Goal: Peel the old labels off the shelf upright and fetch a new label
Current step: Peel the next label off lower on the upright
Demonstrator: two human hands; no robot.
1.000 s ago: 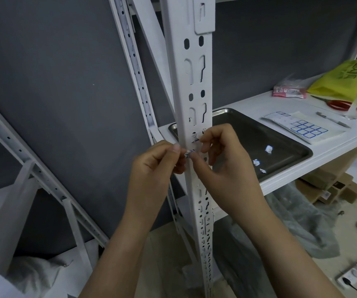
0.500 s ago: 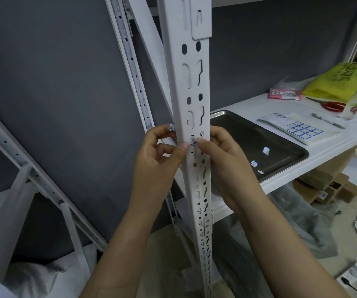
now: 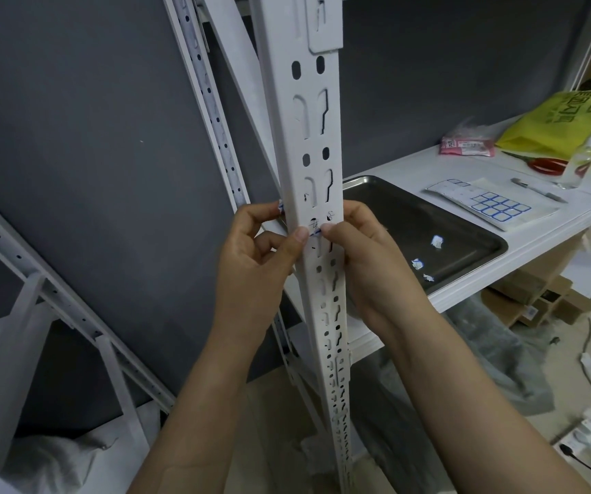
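Against the grey wall (image 3: 91, 172) on the left, white slanted braces (image 3: 55, 297) run down toward the floor. The left hand (image 3: 258, 258) comes up from below and grips the left edge of the shelf upright (image 3: 308, 137). Its fingers (image 3: 251, 217) are curled behind the edge and its thumb is pressed flat on the front face. A small blue-and-white scrap (image 3: 280, 207) shows at the upright's left edge, just by the topmost fingertip. The old label (image 3: 315, 231), a thin torn strip with a blue line, sits on the front face between the two thumb tips, and both touch it. The right hand (image 3: 361, 251) clasps the right edge the same way, thumb on the front and fingers wrapped behind out of sight. To the right, a steel tray (image 3: 465, 222) lies on the white shelf board (image 3: 411, 162) and holds three torn label bits (image 3: 437, 241). Beyond it, well apart from both hands, lies the label sheet (image 3: 500, 206) with blue-framed blanks, then a pen (image 3: 536, 190), a pink packet (image 3: 466, 146), red scissors (image 3: 547, 165), a clear spray bottle (image 3: 584, 158) and a yellow bag (image 3: 572, 126).
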